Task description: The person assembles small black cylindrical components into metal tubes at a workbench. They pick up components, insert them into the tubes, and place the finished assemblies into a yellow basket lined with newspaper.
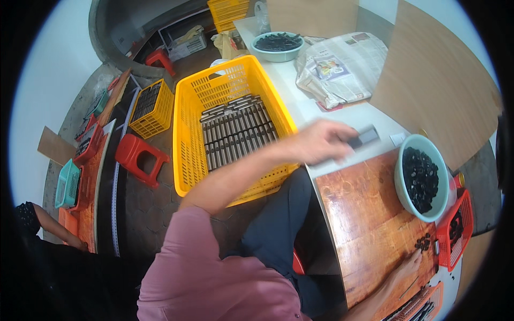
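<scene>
"Where was the grey piece (365, 138)?"

"In the left grip (324, 142), over the white tabletop (284, 88), just past the far edge of the brown board (369, 224). The grip looked clamped on it, but both were blurred, so I couldn't tell the piece's exact shape."

"And the right grip (411, 264)?"

"Low by the board's right edge, at a little cluster of black pieces (423, 242). Whether it was pinched together or apart, I couldn't tell."

"How much looked done?"

"A good share, I'd judge, if the metal tubes (235, 134) counted as finished. They lay in close rows, a few set crosswise, in the yellow crate (180, 134) beside the tabletop's left edge. Its walls rose above them, so there seemed to be room for more."

"And what was left?"

"Plenty of small parts, by the look of it. The teal bowl (400, 176) at the board's far right corner was well filled with black bits (420, 179), and the red basket (444, 241) along the right side held more dark parts. Toward the near edge, an orange basket (436, 300) held dark and shiny lengths; waiting or finished, I couldn't say."

"Farther off?"

"A pale bowl (278, 55) of dark parts stood toward the tabletop's far edge, beside a newspaper-covered bundle (348, 67)."
</scene>
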### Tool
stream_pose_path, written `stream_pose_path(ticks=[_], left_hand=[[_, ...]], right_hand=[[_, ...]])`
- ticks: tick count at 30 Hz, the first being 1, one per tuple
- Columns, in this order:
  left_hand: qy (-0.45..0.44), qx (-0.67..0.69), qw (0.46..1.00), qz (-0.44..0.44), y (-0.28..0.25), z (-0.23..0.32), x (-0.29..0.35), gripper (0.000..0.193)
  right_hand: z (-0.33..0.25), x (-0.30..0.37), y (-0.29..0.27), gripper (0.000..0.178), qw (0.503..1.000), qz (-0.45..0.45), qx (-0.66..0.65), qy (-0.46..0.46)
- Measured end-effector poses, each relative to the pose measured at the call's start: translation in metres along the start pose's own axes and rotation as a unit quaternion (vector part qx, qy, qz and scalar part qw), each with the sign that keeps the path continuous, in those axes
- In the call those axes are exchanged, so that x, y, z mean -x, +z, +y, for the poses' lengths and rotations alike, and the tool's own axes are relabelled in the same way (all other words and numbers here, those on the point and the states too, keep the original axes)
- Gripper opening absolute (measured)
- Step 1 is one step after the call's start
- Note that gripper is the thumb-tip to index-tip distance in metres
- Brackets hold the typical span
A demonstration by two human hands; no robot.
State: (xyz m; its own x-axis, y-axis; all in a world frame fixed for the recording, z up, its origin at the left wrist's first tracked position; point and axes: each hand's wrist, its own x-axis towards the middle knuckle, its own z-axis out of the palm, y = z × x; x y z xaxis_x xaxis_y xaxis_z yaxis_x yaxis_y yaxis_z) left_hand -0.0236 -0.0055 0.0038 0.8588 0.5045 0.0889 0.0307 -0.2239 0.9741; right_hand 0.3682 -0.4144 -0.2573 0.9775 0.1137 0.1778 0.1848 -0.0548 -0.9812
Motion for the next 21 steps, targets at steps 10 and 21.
stream_pose_path(ticks=[10,21], left_hand=[[-0.049,-0.568,0.770,0.288,-0.292,-0.170,0.095,0.028],[-0.291,-0.647,0.646,0.281,-0.371,-0.348,0.142,0.018]], right_hand=[[0.001,-0.014,-0.018,0.040,0.989,0.015,0.146,0.005],[-0.059,0.027,0.012,0.037,0.960,0.035,0.255,-0.112]])
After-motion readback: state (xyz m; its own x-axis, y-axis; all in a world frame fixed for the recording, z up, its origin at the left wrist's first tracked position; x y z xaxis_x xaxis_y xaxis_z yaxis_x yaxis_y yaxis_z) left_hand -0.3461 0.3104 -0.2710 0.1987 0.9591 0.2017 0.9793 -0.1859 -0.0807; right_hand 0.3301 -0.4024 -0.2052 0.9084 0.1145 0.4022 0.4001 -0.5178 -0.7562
